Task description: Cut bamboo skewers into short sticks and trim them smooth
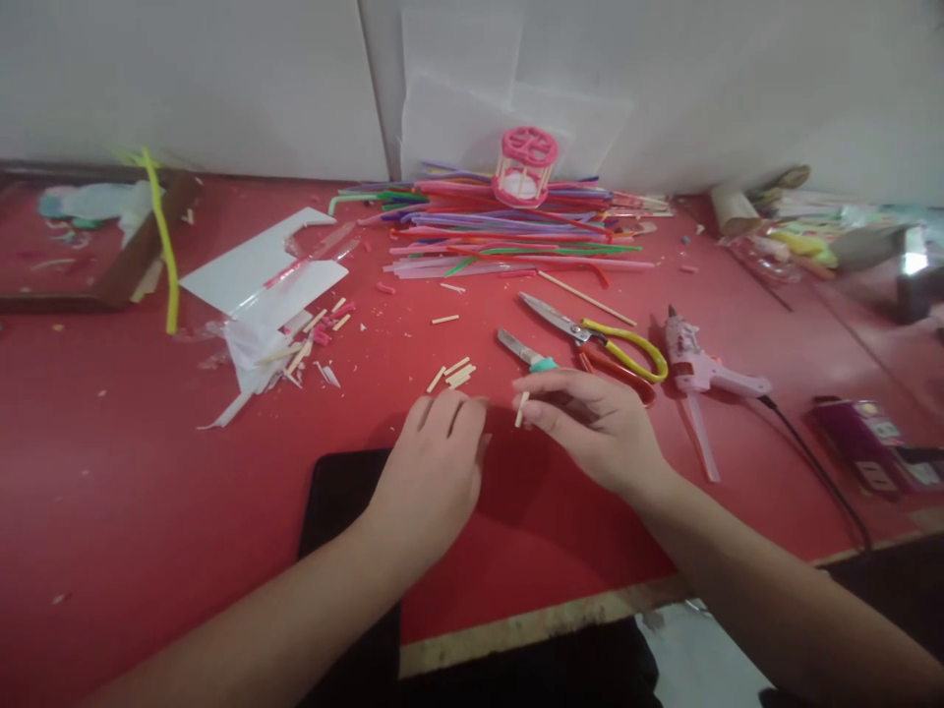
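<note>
My right hand (594, 423) pinches a short pale straw piece (521, 408) between thumb and fingers, just above the red table (147, 472). My left hand (435, 472) rests palm down beside it, fingers curled toward the table; whether anything is under them is hidden. A few more cut pale pieces (453, 374) lie just beyond my left fingertips. Behind my right hand lie a small teal-handled cutter (525, 352) and yellow-handled scissors (597, 339).
A pile of coloured straws (501, 231) with a small pink cage-like model (525, 165) lies at the back. A pink glue gun (700, 372) with its cord lies to the right. White paper and scraps (258, 285) are at the left, a black mat (339, 501) under my left wrist.
</note>
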{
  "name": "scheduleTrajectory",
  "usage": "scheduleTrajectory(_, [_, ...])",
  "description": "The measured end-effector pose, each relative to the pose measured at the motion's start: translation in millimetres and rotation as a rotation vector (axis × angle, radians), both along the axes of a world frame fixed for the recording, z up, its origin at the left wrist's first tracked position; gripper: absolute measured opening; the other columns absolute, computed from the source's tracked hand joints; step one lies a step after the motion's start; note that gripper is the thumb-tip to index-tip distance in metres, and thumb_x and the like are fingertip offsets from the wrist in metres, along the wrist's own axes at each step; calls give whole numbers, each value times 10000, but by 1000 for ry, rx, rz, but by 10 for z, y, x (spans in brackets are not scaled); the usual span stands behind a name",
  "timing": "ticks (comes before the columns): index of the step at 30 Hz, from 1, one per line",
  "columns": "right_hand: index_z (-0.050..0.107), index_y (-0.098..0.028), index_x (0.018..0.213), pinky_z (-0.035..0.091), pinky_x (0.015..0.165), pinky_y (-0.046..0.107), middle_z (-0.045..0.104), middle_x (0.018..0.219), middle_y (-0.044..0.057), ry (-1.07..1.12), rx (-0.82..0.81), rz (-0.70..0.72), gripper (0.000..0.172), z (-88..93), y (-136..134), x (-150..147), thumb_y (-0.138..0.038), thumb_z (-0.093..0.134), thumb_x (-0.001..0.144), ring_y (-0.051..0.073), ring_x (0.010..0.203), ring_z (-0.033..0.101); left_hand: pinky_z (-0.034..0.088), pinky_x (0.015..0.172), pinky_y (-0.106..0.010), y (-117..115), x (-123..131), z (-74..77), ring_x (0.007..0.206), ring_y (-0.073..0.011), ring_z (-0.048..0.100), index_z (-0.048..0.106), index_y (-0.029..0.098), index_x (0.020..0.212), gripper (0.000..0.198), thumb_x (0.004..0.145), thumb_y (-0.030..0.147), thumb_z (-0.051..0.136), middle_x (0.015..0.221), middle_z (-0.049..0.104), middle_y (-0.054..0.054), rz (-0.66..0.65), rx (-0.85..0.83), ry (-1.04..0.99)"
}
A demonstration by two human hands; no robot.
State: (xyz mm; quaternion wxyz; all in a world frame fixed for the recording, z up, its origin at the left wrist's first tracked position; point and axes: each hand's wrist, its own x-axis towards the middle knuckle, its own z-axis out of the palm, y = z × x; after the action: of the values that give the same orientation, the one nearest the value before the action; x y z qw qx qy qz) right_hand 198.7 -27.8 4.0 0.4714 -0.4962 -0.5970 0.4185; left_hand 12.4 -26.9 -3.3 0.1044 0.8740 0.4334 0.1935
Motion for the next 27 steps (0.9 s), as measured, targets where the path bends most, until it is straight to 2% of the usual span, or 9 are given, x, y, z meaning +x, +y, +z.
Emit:
scheduleTrajectory(2, [674, -214, 1052, 602, 699, 251, 740, 878, 19, 27, -15, 17, 209, -5, -7, -6, -216, 673, 844, 132, 768, 708, 492, 885, -511, 7, -11, 18, 1009, -317, 568, 573, 91, 1099, 223, 886, 87, 505, 1070, 606, -176, 48, -41, -134])
scheduleTrajectory(4, [657, -212, 1054, 601, 703, 250, 738, 878, 21, 29, -9, 18, 208, -10, -20, -12, -208, 673, 846, 135, 781, 711, 501, 913, -461, 18, -35, 35, 1030, -272, 590, 579, 136, 1098, 190, 925, 132, 500, 1082, 611, -139, 88, -142, -340])
scheduleTrajectory(7, [661, -214, 976, 599, 732, 258, 735, 897, 25, 33, 36, 65, 112, -10, -49, -27, -200, 657, 866, 135, 798, 710, 554, 829, -324, 30, -58, 37, 927, -182, 663, 585, 220, 1075, 134, 945, 229, 550, 1012, 656, -47, 94, -422, -657])
scheduleTrajectory(9, [667, -218, 966, 595, 748, 270, 719, 928, 32, 6, 85, 121, 95, -3, -64, -42, -188, 638, 881, 141, 838, 699, 562, 850, -282, 33, -55, 23, 983, -174, 680, 584, 252, 1112, 248, 878, 249, 665, 1040, 679, -23, 45, -576, -799])
scheduleTrajectory(14, [682, -213, 957, 559, 745, 298, 670, 922, 45, -286, 322, 116, 88, 37, -5, 9, -212, 611, 904, 153, 848, 657, 556, 761, -183, 34, -47, 11, 863, -125, 716, 668, 270, 1050, 203, 851, 240, 698, 924, 743, 19, 95, -633, -767])
scheduleTrajectory(16, [672, -207, 998, 532, 803, 352, 681, 906, 52, -548, 382, -35, 120, 50, 53, 109, -249, 595, 915, 186, 873, 642, 554, 714, -165, 42, -54, 23, 806, -113, 713, 700, 263, 1005, 154, 852, 249, 693, 883, 750, 22, 132, -620, -768])
scheduleTrajectory(19, [661, -187, 1034, 468, 885, 470, 679, 966, 95, -966, 342, -246, 265, 38, 124, 289, -405, 618, 890, 281, 973, 594, 552, 671, -152, 64, -65, 43, 711, -94, 695, 727, 239, 915, 74, 856, 244, 684, 817, 747, 22, 146, -624, -837])
scheduleTrajectory(22, [658, -173, 1001, 445, 877, 490, 649, 979, 120, -1177, 307, -172, 350, -30, 146, 394, -489, 640, 854, 322, 989, 551, 545, 628, -138, 83, -74, 50, 655, -85, 675, 736, 226, 866, 45, 834, 232, 705, 756, 738, 22, 159, -645, -885])
scheduleTrajectory(27, [602, -157, 976, 443, 849, 470, 633, 954, 127, -1180, 348, -119, 173, -172, 124, 380, -312, 556, 914, 307, 933, 545, 549, 609, -138, 92, -85, 38, 614, -74, 659, 706, 214, 822, 35, 837, 245, 700, 743, 727, 24, 186, -704, -972])
